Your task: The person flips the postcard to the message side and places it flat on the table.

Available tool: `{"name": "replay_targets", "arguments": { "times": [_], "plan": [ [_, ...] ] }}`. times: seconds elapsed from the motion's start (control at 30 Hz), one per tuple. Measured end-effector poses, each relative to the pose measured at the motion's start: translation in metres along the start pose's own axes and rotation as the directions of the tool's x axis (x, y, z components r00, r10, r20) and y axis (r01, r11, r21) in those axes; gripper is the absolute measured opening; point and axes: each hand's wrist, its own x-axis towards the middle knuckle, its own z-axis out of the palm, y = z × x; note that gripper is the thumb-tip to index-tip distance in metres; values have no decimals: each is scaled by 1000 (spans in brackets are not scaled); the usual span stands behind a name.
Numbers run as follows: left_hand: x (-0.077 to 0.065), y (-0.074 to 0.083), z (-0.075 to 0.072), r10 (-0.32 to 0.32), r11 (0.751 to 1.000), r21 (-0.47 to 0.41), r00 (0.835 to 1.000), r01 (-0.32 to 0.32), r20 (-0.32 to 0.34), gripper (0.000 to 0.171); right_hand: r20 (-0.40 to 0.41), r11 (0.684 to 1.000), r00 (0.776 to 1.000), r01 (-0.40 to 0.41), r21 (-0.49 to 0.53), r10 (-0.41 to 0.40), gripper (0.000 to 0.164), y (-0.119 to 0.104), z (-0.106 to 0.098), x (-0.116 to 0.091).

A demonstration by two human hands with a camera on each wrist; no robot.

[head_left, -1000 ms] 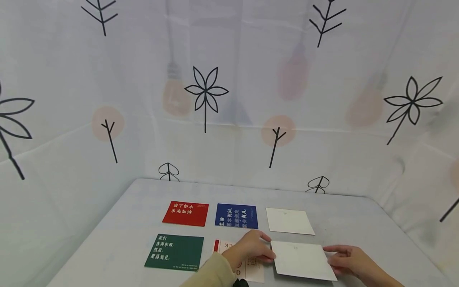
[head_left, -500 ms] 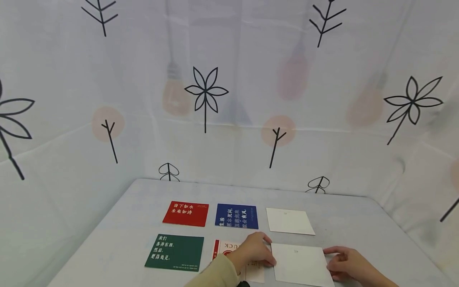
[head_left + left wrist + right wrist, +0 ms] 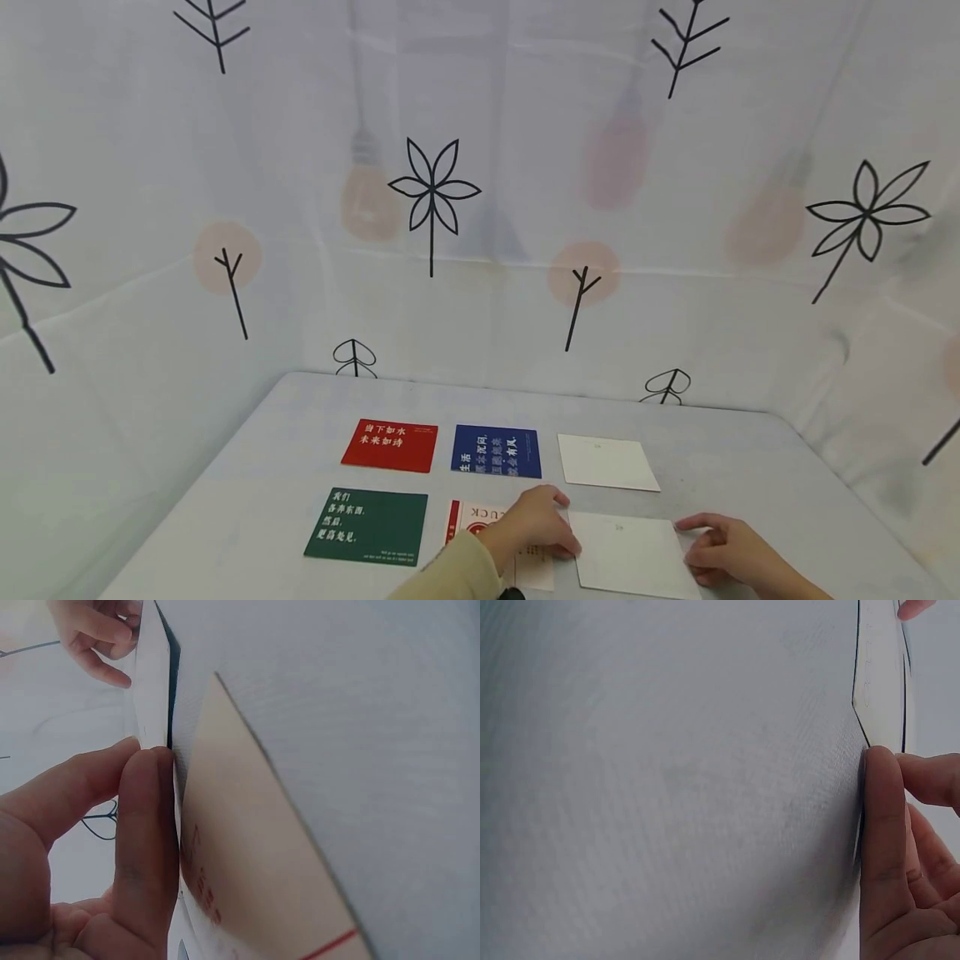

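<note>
In the head view a white card (image 3: 632, 557) lies low over the near right of the table. My left hand (image 3: 534, 527) grips its left edge, and my right hand (image 3: 731, 554) holds the right edge. In the left wrist view, the thumb and a finger of my left hand (image 3: 97, 840) meet at the card's edge (image 3: 154, 682), with a dark strip along its lower side. The fingertips of my right hand (image 3: 900, 847) sit at a corner of the card (image 3: 877, 697) in the right wrist view. My left hand and sleeve partly cover a cream card with red print (image 3: 534, 571).
Behind the held card lies another white card (image 3: 609, 463). A red card (image 3: 390, 454), a blue card (image 3: 495, 454) and a green card (image 3: 366, 533) lie to the left on the white tabletop (image 3: 247, 500). Patterned white cloth (image 3: 480, 317) hangs around the table.
A second ago the card was tilted, its near edge raised; it has come down flatter and slightly nearer. Both hands stayed at its edges, barely moving in the last half second.
</note>
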Motion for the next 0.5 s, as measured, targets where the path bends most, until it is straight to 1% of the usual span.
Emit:
{"name": "replay_targets", "arguments": {
  "times": [0.03,0.13,0.23,0.33,0.43,0.5],
  "plan": [
    [0,0,0,1,1000,4,1000,-1,1,46,-1,1000,1000,1,-1,-1,47,0,0,0],
    [-1,0,-1,-4,1000,-22,1000,5,16,46,4,1000,1000,14,-3,-14,48,0,0,-1],
    [-2,-1,-4,3,1000,-1,1000,-3,3,43,-5,1000,1000,15,-21,-15,47,-1,1,-1],
    [-2,-2,-7,17,999,36,1000,-17,-8,42,-50,998,999,-8,-62,5,44,-4,3,1],
    [-2,-3,-11,33,999,10,999,-33,10,41,-105,995,994,-41,-91,31,42,-7,4,2],
    [-1,-5,-14,40,999,-19,999,-40,25,41,-119,994,992,-45,-97,34,42,-9,5,2]
  ]
}}
